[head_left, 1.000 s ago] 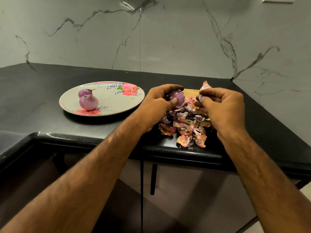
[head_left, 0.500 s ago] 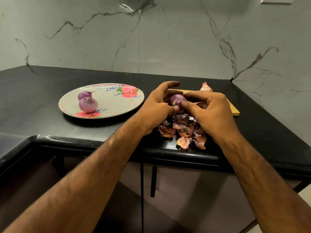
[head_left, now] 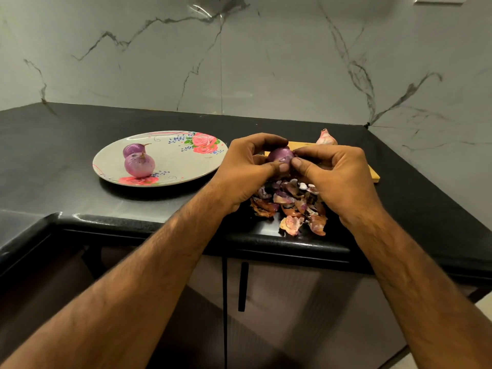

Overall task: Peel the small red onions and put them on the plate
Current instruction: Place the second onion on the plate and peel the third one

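My right hand [head_left: 338,177] has closed back in and now pinches the onion [head_left: 279,155] that my left hand [head_left: 247,169] grips above the peel pile [head_left: 290,206] on the tabletop [head_left: 80,201]. Peeling is under way, I judge: the bulb shows glossy purple, and the next pull needs a nail under a loose edge before it joins two peeled onions [head_left: 139,165] on the plate [head_left: 183,166].

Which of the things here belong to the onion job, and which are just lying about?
In the job: held onion, gripped by left hand and right hand; two peeled onions; plate.
Lying about: peel scraps; wooden board; cupboard handle.
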